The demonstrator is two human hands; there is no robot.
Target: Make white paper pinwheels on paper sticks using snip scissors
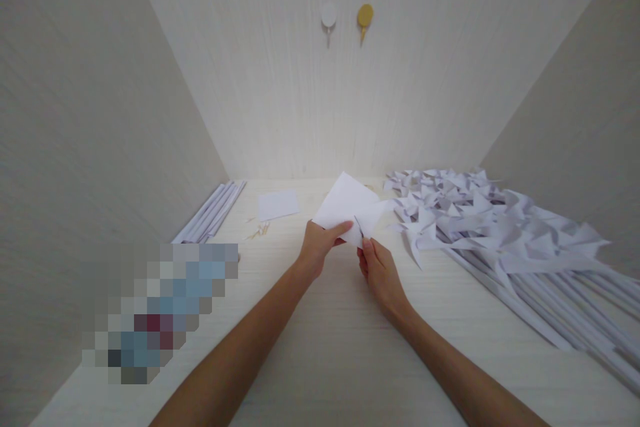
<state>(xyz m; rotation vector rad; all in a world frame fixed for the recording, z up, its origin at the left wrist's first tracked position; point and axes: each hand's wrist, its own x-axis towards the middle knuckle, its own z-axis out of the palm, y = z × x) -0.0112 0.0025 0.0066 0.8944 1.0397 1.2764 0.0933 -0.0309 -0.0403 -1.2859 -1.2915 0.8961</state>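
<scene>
A white square sheet of paper [345, 203] is held tilted above the table, one corner pointing away from me. My left hand [320, 243] grips its near left edge, the thumb lying on top. In my right hand [377, 267] is a small pair of scissors [359, 227], closed around by my fingers; its dark blade lies over the near part of the sheet. The handles are hidden in my fist. Past my left hand, a flat stack of white paper [279, 205] lies on the table, with several small pale sticks [261, 230] nearby.
Many white paper pinwheels [450, 207] on rolled paper stems [545, 293] are piled at the right. Rolled paper tubes [213, 210] lie at the far left, beyond a pixelated item [175, 307]. Two hooks, one white [329, 15] and one yellow [365, 16], hang on the back wall.
</scene>
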